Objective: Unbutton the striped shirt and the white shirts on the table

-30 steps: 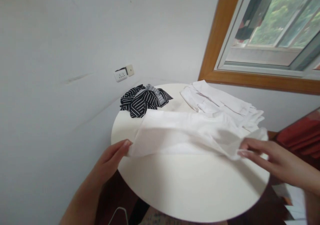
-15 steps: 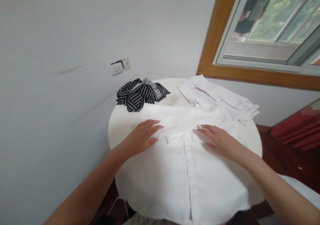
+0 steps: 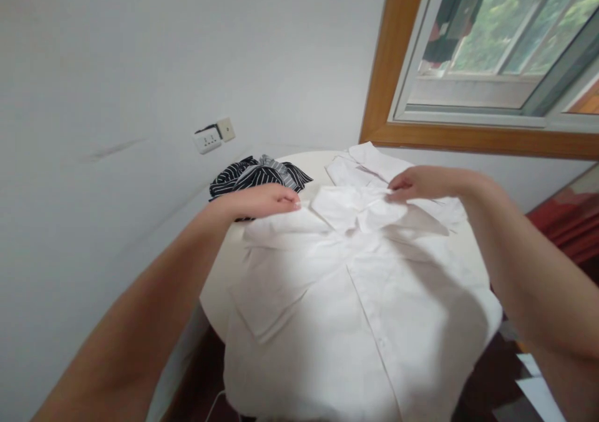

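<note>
A white button-front shirt (image 3: 327,297) lies spread over a round white table (image 3: 216,294), its collar (image 3: 339,205) at the far side and its front hem hanging over the near edge. My left hand (image 3: 281,198) is closed in a pinch on the shirt's shoulder, left of the collar. On the other side, my right hand (image 3: 406,183) pinches the shirt at the right shoulder, its fingers partly hidden. A short sleeve (image 3: 276,297) lies across the left half of the front.
A crumpled black-and-white striped garment (image 3: 257,175) lies behind my left hand. Folded white clothing (image 3: 369,160) sits at the back right. Behind the table stand a wall with a socket (image 3: 207,140) and a wood-framed window (image 3: 374,113).
My hands went from lying spread on the white cloth to pinching it farther back. The shirt's collar and left sleeve now show. The view has shifted slightly.
</note>
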Motion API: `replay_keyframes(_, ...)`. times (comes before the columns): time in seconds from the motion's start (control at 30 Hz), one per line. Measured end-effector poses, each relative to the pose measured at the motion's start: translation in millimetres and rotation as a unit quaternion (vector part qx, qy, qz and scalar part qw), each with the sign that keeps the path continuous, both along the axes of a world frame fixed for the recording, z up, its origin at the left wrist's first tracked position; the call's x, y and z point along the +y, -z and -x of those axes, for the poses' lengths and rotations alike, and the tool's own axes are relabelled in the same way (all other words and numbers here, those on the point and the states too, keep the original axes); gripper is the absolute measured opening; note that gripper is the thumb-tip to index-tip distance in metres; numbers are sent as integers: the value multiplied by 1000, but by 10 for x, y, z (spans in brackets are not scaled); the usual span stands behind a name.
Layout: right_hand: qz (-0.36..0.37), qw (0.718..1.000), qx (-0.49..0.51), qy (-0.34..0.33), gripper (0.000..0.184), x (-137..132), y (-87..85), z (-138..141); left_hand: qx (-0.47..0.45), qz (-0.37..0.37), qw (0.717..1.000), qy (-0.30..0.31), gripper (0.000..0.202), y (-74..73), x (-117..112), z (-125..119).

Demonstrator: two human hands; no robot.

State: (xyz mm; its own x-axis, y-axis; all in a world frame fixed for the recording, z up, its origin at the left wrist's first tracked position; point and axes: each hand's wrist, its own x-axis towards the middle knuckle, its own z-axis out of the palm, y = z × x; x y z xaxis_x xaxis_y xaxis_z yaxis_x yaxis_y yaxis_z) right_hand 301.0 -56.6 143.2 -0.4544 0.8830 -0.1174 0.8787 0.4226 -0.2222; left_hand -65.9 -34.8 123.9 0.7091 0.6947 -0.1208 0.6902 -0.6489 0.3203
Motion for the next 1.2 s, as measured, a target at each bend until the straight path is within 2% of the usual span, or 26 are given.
replay_keyframes(0.07, -141, 986, 14, 92, 32, 248, -67, 152, 22, -88, 991, -104, 32, -81, 311, -73)
replay_keyframes(0.1, -250, 957, 57, 136, 33, 326, -53, 257, 30, -164, 972, -168, 30, -80, 416, -131)
replay_keyframes(0.13, -306, 934, 81, 165, 33, 371, -8, 368, 23, -251, 942, -220, 30, -52, 476, -203)
replay_keyframes(0.17, -349, 916, 100, 173, 38, 385, 65, 475, 6, -330, 910, -250, 31, 0, 491, -287)
replay_keyframes(0.2, -402, 893, 136, 147, 43, 373, 163, 569, -16, -392, 883, -256, 34, 77, 465, -376)
replay_keyframes(0.23, -420, 890, 145, 103, 44, 341, 283, 644, -38, -432, 868, -243, 37, 174, 407, -468)
replay_keyframes(0.3, -391, 911, 128, 37, 40, 247, 579, 721, -57, -449, 873, -183, 38, 417, 239, -636)
replay_keyframes(0.4, -267, 961, 65, -13, 36, 111, 1084, 685, -36, -391, 915, -93, 35, 818, -5, -791)
replay_keyframes(0.5, -209, 977, 24, -26, 44, 7, 1502, 571, 5, -321, 944, -79, 39, 1117, -133, -806)
replay_keyframes(0.57, -199, 980, 26, -14, 40, -69, 1651, 507, 32, -300, 949, -90, 39, 1215, -166, -761)
replay_keyframes(0.67, -204, 978, 35, 6, 34, -241, 1662, 474, 49, -290, 952, -84, 29, 1240, -208, -656)
replay_keyframes(0.77, -216, 976, 32, 23, 34, -479, 1529, 523, 41, -264, 963, -43, 24, 1214, -306, -536)
replay_keyframes(0.9, -210, 977, 20, 21, 60, -727, 1360, 665, -12, -260, 965, 30, 34, 1230, -524, -382)
replay_keyframes(0.93, -198, 980, 5, 14, 61, -753, 1339, 701, -31, -266, 962, 47, 36, 1247, -577, -348)
replay_keyframes(1.03, -150, 988, -39, -23, 42, -751, 1311, 758, -74, -275, 955, 84, 43, 1287, -696, -257)
replay_keyframes(1.1, -132, 990, -24, -51, 34, -726, 1272, 730, -86, -272, 955, 81, 47, 1269, -729, -193)
replay_keyframes(1.2, -137, 988, 47, -54, 38, -715, 1102, 559, -97, -259, 960, 34, 47, 1136, -715, -67)
